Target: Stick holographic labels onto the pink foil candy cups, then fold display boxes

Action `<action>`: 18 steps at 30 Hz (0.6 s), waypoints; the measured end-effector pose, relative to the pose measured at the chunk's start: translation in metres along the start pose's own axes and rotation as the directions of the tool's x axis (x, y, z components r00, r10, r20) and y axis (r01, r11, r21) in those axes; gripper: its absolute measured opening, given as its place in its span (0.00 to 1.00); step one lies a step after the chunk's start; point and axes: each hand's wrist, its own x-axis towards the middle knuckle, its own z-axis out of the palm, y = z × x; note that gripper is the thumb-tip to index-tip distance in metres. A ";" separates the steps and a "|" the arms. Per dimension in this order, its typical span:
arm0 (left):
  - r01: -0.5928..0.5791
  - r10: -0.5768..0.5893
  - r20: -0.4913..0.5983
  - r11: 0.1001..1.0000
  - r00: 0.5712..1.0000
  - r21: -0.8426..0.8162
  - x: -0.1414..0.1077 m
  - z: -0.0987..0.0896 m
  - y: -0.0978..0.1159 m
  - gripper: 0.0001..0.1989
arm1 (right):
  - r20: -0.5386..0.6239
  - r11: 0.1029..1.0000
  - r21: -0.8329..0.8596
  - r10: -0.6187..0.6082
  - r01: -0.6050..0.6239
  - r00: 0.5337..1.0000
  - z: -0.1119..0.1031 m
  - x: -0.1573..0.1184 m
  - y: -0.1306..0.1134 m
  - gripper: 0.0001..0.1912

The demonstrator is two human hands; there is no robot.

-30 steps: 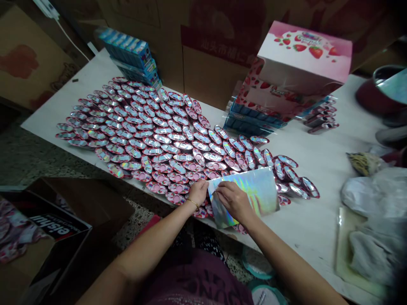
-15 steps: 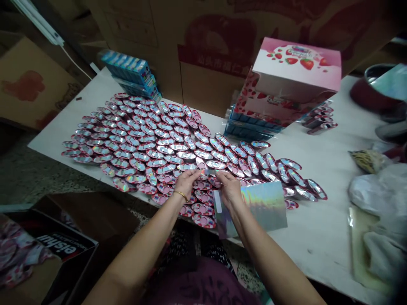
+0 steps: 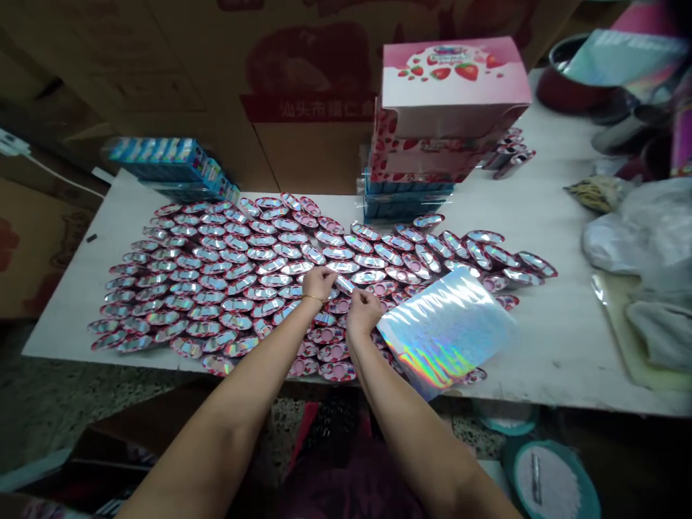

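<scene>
Between my two hands a small shiny strip (image 3: 344, 284) is stretched over the oval pieces. My left hand (image 3: 318, 284) pinches its left end; a gold bracelet circles that wrist. The right end is pinched by my right hand (image 3: 364, 310). Several upright oval pieces (image 3: 238, 303) with pink and red rims stand packed together on the white table (image 3: 546, 353); many have silvery strips on top, while some near my hands show bare pink tops. A holographic sheet (image 3: 448, 324) lies on pieces to the right of my right hand.
Pink strawberry boxes (image 3: 454, 86) are stacked at the back above blue packs (image 3: 405, 202). More blue packs (image 3: 173, 169) stand at the back left. A large cardboard box (image 3: 318, 158) rises behind. At right are a dark red pot (image 3: 567, 90) and plastic bags (image 3: 643, 231); teal-rimmed tubs (image 3: 584, 461) sit below.
The camera view has shifted. The strip between my hands has gone from nearly level to slanting down rightward. The holographic sheet now lies at a different angle, with my right hand clear of it.
</scene>
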 end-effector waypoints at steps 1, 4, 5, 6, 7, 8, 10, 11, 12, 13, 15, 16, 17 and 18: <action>-0.018 0.018 -0.002 0.997 1.000 0.078 0.002 0.002 0.000 0.06 | -0.026 0.999 -0.032 -0.036 0.035 0.999 0.003 0.000 0.001 0.13; -0.044 0.049 -0.015 0.974 0.999 0.224 0.004 0.007 0.001 0.08 | -0.043 0.984 -0.143 -0.112 0.105 0.993 0.008 -0.001 0.001 0.16; -0.046 0.052 -0.020 0.967 0.998 0.249 0.003 0.009 0.002 0.09 | -0.038 0.976 -0.185 -0.124 0.115 0.992 0.009 -0.002 0.000 0.16; -0.048 0.057 -0.024 0.963 0.998 0.265 0.003 0.009 0.003 0.09 | -0.038 0.966 -0.228 -0.133 0.121 0.990 0.009 -0.004 -0.001 0.16; -0.054 0.063 -0.023 0.960 0.998 0.276 0.003 0.010 0.003 0.10 | -0.041 0.955 -0.270 -0.141 0.125 0.989 0.009 -0.005 -0.001 0.16; -0.060 0.069 -0.019 0.956 0.997 0.286 0.003 0.010 0.003 0.10 | -0.048 0.943 -0.307 -0.153 0.131 0.987 0.008 -0.006 -0.002 0.16; -0.065 0.072 -0.013 0.951 0.997 0.302 0.004 0.011 0.004 0.10 | -0.053 0.920 -0.360 -0.182 0.151 0.982 0.009 -0.007 -0.002 0.16; -0.067 0.074 -0.011 0.949 0.997 0.309 0.004 0.011 0.004 0.10 | -0.037 0.909 -0.385 -0.188 0.160 0.981 0.009 -0.008 -0.002 0.17; -0.070 0.077 -0.010 0.946 0.997 0.316 0.004 0.012 0.003 0.10 | -0.008 0.896 -0.411 -0.185 0.166 0.983 0.010 -0.007 -0.002 0.18; -0.075 0.082 -0.009 0.944 0.997 0.322 0.005 0.012 0.003 0.10 | 0.020 0.884 -0.436 -0.175 0.167 0.984 0.010 -0.007 -0.002 0.18; -0.085 0.095 -0.014 0.940 0.995 0.331 0.003 0.013 0.003 0.09 | 0.038 0.873 -0.461 -0.163 0.162 0.986 0.010 -0.006 -0.003 0.17; -0.090 0.101 -0.018 0.939 0.995 0.332 0.002 0.014 0.003 0.09 | 0.023 0.876 -0.455 -0.172 0.163 0.985 0.009 -0.005 -0.004 0.16; -0.091 0.104 -0.023 0.941 0.994 0.327 0.001 0.014 0.003 0.08 | 0.003 0.880 -0.441 -0.193 0.175 0.981 0.006 -0.005 -0.006 0.14; -0.084 0.099 -0.033 0.946 0.995 0.312 0.000 0.014 0.003 0.08 | -0.004 0.879 -0.432 -0.225 0.202 0.974 0.003 -0.005 -0.008 0.13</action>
